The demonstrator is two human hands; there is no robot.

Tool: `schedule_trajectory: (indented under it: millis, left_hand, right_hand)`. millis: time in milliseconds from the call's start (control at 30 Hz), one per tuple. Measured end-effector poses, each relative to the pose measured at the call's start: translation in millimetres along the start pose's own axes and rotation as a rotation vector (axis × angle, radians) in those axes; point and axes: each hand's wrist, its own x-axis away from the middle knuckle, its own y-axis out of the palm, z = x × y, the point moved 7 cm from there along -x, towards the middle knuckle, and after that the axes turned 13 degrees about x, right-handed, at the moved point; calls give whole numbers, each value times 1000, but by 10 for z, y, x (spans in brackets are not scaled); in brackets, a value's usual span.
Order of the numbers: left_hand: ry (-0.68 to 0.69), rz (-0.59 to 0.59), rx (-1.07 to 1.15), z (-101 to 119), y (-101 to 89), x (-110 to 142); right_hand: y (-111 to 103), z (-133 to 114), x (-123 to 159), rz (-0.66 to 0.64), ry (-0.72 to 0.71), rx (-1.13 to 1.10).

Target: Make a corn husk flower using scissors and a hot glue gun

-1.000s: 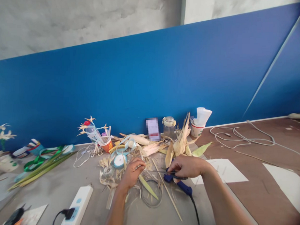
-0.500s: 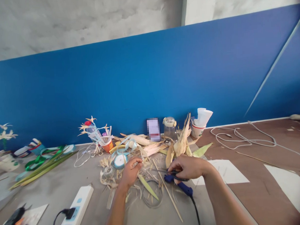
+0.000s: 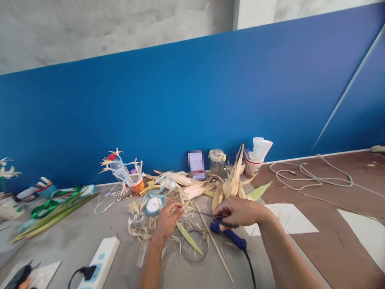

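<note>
My right hand (image 3: 237, 210) is wrapped round the dark handles of a pair of scissors (image 3: 201, 213), whose blades point left toward my other hand. My left hand (image 3: 169, 217) is closed in a pinch at the fingertips; whatever it holds is too small to make out. Just under the right hand lies a dark blue tool with a cord, looking like a glue gun (image 3: 235, 238). Between the hands are a green husk strip (image 3: 190, 239), a coil of wire (image 3: 196, 262), a thin stick (image 3: 220, 255) and scattered dry scraps.
Dried corn husks (image 3: 234, 179) lie behind the hands, near a clear jar (image 3: 217, 162) and a paper cup (image 3: 254, 165). A ribbon spool (image 3: 154, 205) sits left. A power strip (image 3: 100, 263) lies front left, white paper (image 3: 292, 219) and cables (image 3: 323, 182) right.
The scissors have tilted slightly, and their blades now look closer together with the tips nearer the left fingertips. Both hands stay in nearly the same place.
</note>
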Motion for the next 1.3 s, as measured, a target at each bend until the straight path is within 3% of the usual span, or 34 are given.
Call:
schedule_trajectory:
  millis: [767, 867, 1000, 1167, 1300]
  left_hand:
    - [-12, -38, 22, 43, 56, 17]
    - [-64, 20, 89, -4, 13, 9]
    - [-105, 207, 258, -94, -113, 4]
    - [-66, 408, 465, -200, -188, 25]
    - [-63, 442, 504, -228, -158, 38]
  right_hand:
    - [-33, -14, 30, 25, 27, 44]
    - [-35, -21, 45, 18, 25, 32]
    - [-8, -21, 21, -3, 72, 51]
    - [-42, -102, -168, 244, 295, 227]
    - [146, -264, -411, 280, 483, 343]
